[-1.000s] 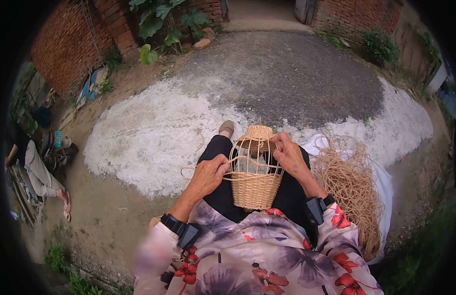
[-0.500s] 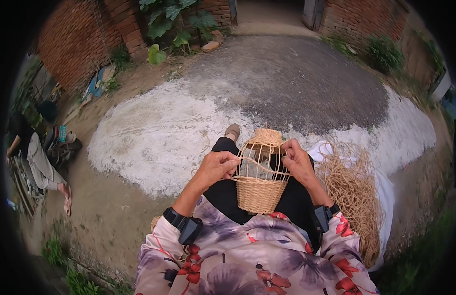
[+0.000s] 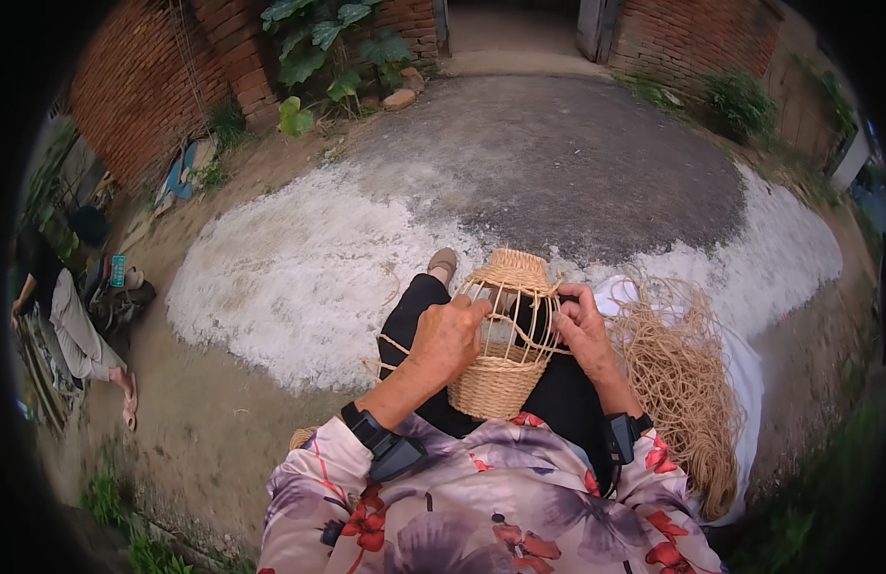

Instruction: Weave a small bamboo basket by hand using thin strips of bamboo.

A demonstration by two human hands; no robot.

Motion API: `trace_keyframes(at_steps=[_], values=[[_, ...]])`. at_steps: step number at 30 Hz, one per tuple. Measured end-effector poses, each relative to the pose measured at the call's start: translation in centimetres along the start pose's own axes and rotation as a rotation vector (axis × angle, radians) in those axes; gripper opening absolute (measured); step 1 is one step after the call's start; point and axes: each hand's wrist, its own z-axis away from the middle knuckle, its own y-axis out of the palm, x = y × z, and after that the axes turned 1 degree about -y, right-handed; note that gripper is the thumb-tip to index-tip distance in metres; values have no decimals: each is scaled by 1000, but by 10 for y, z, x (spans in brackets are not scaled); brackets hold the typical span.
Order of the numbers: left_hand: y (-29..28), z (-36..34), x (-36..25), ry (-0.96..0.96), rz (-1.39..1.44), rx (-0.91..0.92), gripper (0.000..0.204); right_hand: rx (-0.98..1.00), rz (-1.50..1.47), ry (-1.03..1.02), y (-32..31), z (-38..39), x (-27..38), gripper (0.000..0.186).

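Note:
A straw-coloured woven basket (image 3: 492, 386) with upright ribs and a narrower woven upper section (image 3: 514, 266) sits between my thighs. My left hand (image 3: 446, 340) is closed at the left side of the ribs, fingertips on the cord that runs loosely across them; its grip is partly hidden by its back. My right hand (image 3: 584, 333) pinches the cord at the right-hand ribs, just below the upper section. Loose strands trail left from the basket. A tangled heap of the same cord (image 3: 677, 383) lies to my right on a white cloth (image 3: 749, 416).
A seated person (image 3: 75, 320) in light trousers is at the far left, beside a parked two-wheeler (image 3: 118, 292). Ahead are grey and whitish ground (image 3: 557, 163), brick walls (image 3: 127, 105), a leafy plant (image 3: 323, 48) and an open doorway (image 3: 513, 29). Weeds (image 3: 103, 497) grow lower left.
My left hand has moved right and inward across the ribs, partly covering them. My right hand has moved slightly down and right. The cord now loops lower across the ribs.

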Motion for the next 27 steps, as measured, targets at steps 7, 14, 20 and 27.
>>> trace_keyframes(at_steps=[7, 14, 20, 27], values=[[4, 1, -1, 28, -68, 13, 25, -83, 599, 70, 29, 1, 43, 85], [-3, 8, 13, -226, 675, 103, 26, -77, 693, 169, 32, -10, 39, 82], [-32, 34, 84, -572, 870, -24, 20, -56, 618, 190, 14, -8, 35, 83], [-117, 150, 282, -679, -472, -254, 29, -34, 585, 204, 14, -14, 38, 77]])
